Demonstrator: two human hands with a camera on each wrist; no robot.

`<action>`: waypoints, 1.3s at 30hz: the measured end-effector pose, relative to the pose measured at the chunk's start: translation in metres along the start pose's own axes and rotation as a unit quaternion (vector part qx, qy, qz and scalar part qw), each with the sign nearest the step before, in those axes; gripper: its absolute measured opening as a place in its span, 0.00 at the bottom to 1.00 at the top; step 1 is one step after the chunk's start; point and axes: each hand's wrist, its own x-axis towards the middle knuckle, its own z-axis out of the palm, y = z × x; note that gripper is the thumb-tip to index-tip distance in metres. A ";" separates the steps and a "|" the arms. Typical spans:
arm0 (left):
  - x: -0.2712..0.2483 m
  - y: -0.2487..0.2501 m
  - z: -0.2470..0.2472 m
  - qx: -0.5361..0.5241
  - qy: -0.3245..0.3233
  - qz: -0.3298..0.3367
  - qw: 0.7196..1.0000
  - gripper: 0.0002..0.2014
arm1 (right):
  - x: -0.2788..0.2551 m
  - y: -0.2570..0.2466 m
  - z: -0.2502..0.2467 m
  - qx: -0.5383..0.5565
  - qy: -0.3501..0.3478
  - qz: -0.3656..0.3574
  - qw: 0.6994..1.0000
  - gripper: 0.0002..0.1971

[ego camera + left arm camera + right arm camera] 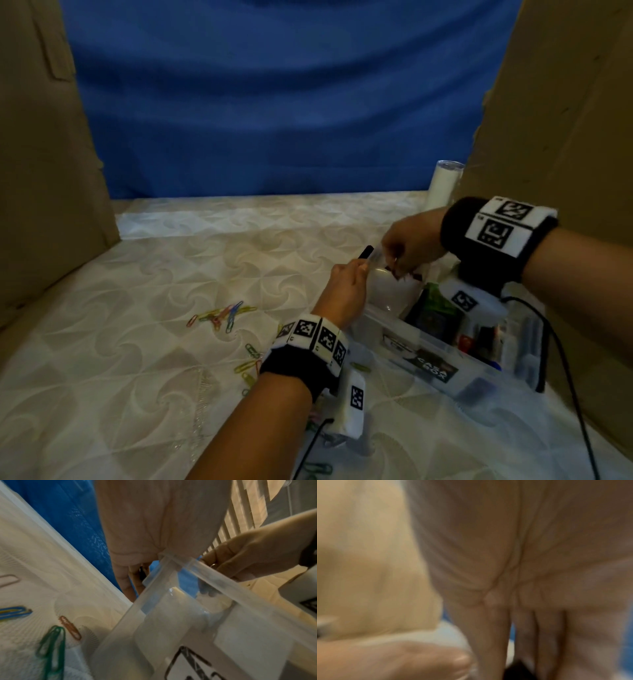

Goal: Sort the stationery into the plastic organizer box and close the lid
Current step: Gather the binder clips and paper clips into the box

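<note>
Two cardboard walls [41, 154] flank patterned tablecloth [137, 359], blue backdrop [267, 102] behind.

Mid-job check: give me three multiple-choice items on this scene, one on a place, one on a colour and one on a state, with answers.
1. Where do the loose coloured wire paper clips lie?
A. On the quilted white surface, on the person's left of the clear plastic organizer box
B. Inside the box
C. On top of the lid

2. What colour is the cloth backdrop?
A. Red
B. Blue
C. Green

3. How does the box's clear plastic lid stand?
A. Shut flat on the box
B. Raised, with both hands on it
C. Taken off and lying on the surface

Answers:
1 A, the clips are scattered on the surface beside the box.
2 B, the cloth behind the surface is blue.
3 B, the left hand and right hand grip its upper edge and the box's contents show.
</note>
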 end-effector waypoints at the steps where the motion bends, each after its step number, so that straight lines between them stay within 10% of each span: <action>1: 0.002 0.004 0.001 0.016 -0.001 -0.003 1.000 0.20 | -0.002 0.006 -0.001 0.001 0.034 0.015 0.999 0.06; 10: 0.022 0.014 0.003 0.198 -0.034 -0.041 0.979 0.19 | 0.129 0.109 0.055 0.014 0.076 0.060 0.995 0.23; 14: 0.022 0.017 -0.001 0.180 -0.020 -0.069 0.981 0.22 | -0.024 0.010 0.026 0.166 0.164 0.069 0.970 0.19; 21: -0.041 -0.003 -0.059 0.267 -0.022 -0.034 0.963 0.24 | -0.095 -0.069 0.082 0.397 0.294 -0.068 0.867 0.21; 27: -0.088 -0.072 -0.147 0.375 -0.017 -0.158 0.913 0.18 | -0.042 -0.115 0.122 0.335 0.050 -0.105 0.935 0.24; 39: -0.066 -0.109 -0.147 0.468 -0.169 -0.213 0.841 0.35 | 0.040 -0.163 0.150 0.172 0.005 -0.041 0.984 0.36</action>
